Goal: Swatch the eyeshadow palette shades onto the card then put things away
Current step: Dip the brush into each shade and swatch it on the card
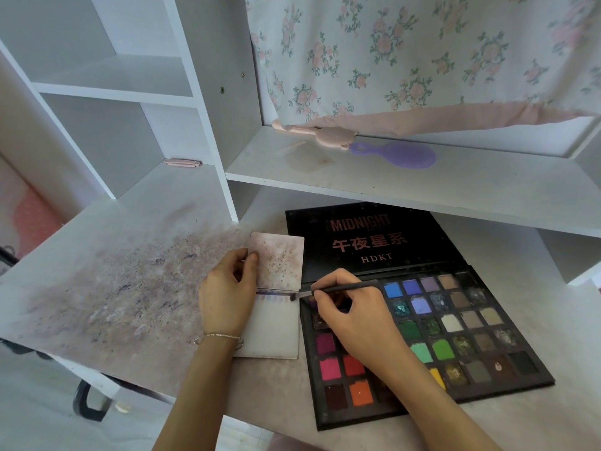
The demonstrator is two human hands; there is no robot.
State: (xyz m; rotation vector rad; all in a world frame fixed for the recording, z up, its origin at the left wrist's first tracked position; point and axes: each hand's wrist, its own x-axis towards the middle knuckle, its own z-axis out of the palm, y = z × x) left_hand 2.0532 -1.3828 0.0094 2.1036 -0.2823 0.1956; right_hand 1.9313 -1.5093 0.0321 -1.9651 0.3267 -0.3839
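A large black eyeshadow palette [455, 323] lies open on the desk, its lid flat behind with several coloured pans showing. To its left is a folded white card [276, 327], its upper flap [279, 258] stained with powder. A purple-blue streak runs along the fold. My left hand [227, 294] presses on the card's left side, thumb on the upper flap. My right hand [354, 317] grips a thin dark brush [338, 289], whose tip touches the card's right edge near the fold. The hand covers part of the palette's left columns.
The white desk [113, 288] is smeared with powder on the left. A shelf above holds a purple hairbrush [400, 154] and a pink one [325, 135]. A floral curtain [422, 53] hangs behind. White cubby shelves [113, 89] stand at left, with a pink clip [182, 163].
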